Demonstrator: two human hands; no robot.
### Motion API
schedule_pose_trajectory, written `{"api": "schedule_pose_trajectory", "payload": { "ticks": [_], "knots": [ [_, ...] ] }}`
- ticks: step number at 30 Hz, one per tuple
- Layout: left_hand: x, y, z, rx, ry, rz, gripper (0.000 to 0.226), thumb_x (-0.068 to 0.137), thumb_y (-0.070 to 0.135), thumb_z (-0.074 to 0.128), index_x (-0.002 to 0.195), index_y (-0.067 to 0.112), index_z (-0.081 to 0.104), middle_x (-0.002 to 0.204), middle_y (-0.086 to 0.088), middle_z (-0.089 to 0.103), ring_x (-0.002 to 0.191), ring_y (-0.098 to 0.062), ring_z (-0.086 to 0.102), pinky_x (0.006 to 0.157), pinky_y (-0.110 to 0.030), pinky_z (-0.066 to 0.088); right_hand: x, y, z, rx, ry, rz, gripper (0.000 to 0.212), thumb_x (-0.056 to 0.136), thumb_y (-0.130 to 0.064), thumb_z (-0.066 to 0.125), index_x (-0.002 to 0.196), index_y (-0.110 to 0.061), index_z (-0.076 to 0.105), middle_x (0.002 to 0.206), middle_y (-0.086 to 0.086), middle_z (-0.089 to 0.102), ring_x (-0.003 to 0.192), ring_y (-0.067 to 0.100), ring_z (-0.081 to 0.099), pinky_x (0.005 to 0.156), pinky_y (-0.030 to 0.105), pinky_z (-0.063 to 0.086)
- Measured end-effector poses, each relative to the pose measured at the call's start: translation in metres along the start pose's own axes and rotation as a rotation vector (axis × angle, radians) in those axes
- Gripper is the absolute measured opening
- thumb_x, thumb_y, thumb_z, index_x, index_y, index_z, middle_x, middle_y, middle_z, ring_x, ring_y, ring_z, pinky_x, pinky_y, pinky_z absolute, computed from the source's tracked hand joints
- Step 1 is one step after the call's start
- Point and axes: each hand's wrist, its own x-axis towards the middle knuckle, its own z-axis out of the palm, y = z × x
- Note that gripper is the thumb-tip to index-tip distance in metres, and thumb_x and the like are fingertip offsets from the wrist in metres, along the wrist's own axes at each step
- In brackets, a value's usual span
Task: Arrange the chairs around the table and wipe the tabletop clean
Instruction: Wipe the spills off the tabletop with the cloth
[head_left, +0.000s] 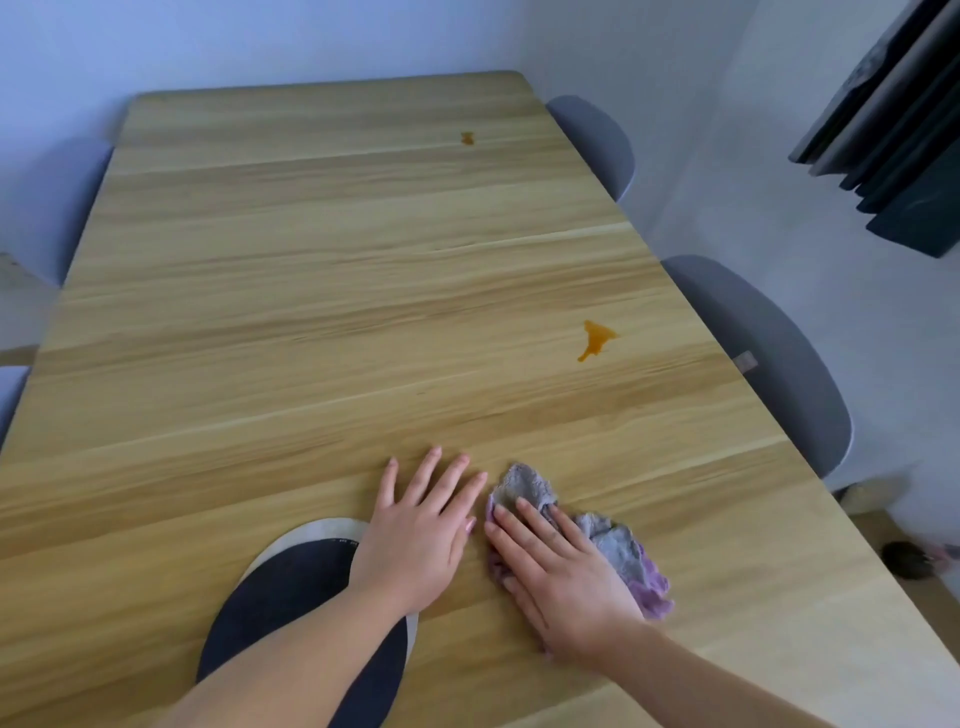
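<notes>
Left hand (415, 540) flat, released, right hand (566, 577) flat on one cloth (618, 545), two stains (595, 339), two chairs (769, 353)

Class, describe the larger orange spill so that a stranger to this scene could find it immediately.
Start at the long light wooden table and move to its right edge, beside the nearer grey chair. The larger orange spill lies there, beyond the right hand on the grey-purple cloth. Unlike the small far orange spot, it trails a tail.

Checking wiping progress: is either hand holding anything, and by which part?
The right hand presses flat on the middle of the grey-purple cloth, pinning it to the tabletop rather than gripping it. The left hand rests bare on the wood.
</notes>
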Motion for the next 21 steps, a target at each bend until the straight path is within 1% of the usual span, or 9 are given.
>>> {"api": "schedule_pose_trajectory", "payload": {
  "ticks": [3,5,8,9,12,14,16,19,21],
  "knots": [
    [0.000,0.001,-0.003,0.008,0.028,-0.003,0.053,0.100,0.035,0.014,0.128,0.027,0.057,0.134,0.002,0.057,0.125,-0.026,0.053,0.093,-0.058,0.043,0.008,0.035,-0.008,-0.067,-0.001,-0.065,0.051,0.101,-0.040,0.007,0.143,-0.028,0.034,0.133,-0.007,0.058,0.124,0.017,0.055,0.106,0.040,0.027],
    [-0.001,0.001,-0.004,0.011,0.053,0.003,0.046,0.093,0.035,0.028,0.128,0.027,0.057,0.134,0.002,0.057,0.125,-0.026,0.053,0.093,-0.057,0.043,0.023,0.044,-0.016,-0.080,0.021,0.155,0.057,0.100,-0.043,0.001,0.139,-0.028,0.039,0.138,-0.009,0.053,0.129,0.018,0.050,0.108,0.051,0.026],
    [0.000,0.001,-0.003,0.026,0.061,0.011,0.047,0.090,0.035,0.032,0.128,0.027,0.057,0.134,0.002,0.057,0.125,-0.026,0.053,0.094,-0.057,0.043,0.041,0.026,-0.014,0.054,0.074,0.556,0.055,0.097,-0.043,0.004,0.150,-0.032,0.014,0.157,-0.017,0.011,0.147,0.013,0.006,0.111,0.061,0.004],
    [-0.001,0.001,-0.003,0.027,0.063,0.015,0.046,0.090,0.035,0.032,0.128,0.027,0.057,0.134,0.002,0.057,0.125,-0.026,0.053,0.094,-0.058,0.043,0.040,0.011,-0.016,0.094,0.055,0.570,0.055,0.097,-0.040,0.011,0.151,-0.030,0.016,0.158,-0.016,0.011,0.147,0.013,0.005,0.111,0.060,0.003],
    [-0.001,0.002,-0.003,0.009,0.055,0.016,0.047,0.088,0.035,0.033,0.126,0.026,0.059,0.134,0.002,0.057,0.125,-0.026,0.053,0.095,-0.057,0.042,0.022,-0.005,-0.008,0.028,0.060,0.148,0.048,0.097,-0.036,0.023,0.136,-0.025,0.048,0.140,-0.008,0.052,0.133,0.016,0.042,0.101,0.053,0.024],
    [-0.001,0.002,-0.005,0.019,0.061,0.014,0.047,0.088,0.035,0.033,0.127,0.026,0.058,0.134,0.001,0.057,0.125,-0.026,0.053,0.094,-0.057,0.043,0.014,0.027,-0.009,-0.068,-0.026,-0.035,0.044,0.100,-0.039,0.018,0.133,-0.028,0.044,0.132,-0.011,0.058,0.125,0.015,0.052,0.096,0.049,0.033],
    [0.002,0.002,0.001,0.037,0.095,0.021,0.047,0.089,0.035,0.033,0.129,0.027,0.056,0.134,0.001,0.057,0.125,-0.027,0.053,0.094,-0.058,0.043,0.018,0.065,-0.019,-0.081,0.026,0.128,0.042,0.097,-0.039,0.026,0.134,-0.030,0.044,0.133,-0.011,0.058,0.127,0.016,0.051,0.098,0.049,0.042],
    [0.001,0.000,0.002,0.022,0.102,0.012,0.047,0.090,0.035,0.031,0.131,0.026,0.054,0.135,0.000,0.056,0.126,-0.028,0.052,0.096,-0.058,0.041,0.027,0.092,-0.026,0.089,0.075,0.716,0.048,0.101,-0.037,0.016,0.149,-0.035,0.019,0.157,-0.016,0.018,0.147,0.013,0.008,0.114,0.053,0.011],
    [0.003,0.001,0.006,0.018,0.098,0.012,0.047,0.094,0.035,0.027,0.132,0.026,0.053,0.136,0.000,0.055,0.127,-0.028,0.050,0.098,-0.058,0.040,0.033,0.080,-0.030,0.173,0.093,0.955,0.050,0.101,-0.037,0.011,0.151,-0.032,0.006,0.159,-0.015,0.002,0.148,0.015,-0.005,0.114,0.055,0.000]
  ]
}}
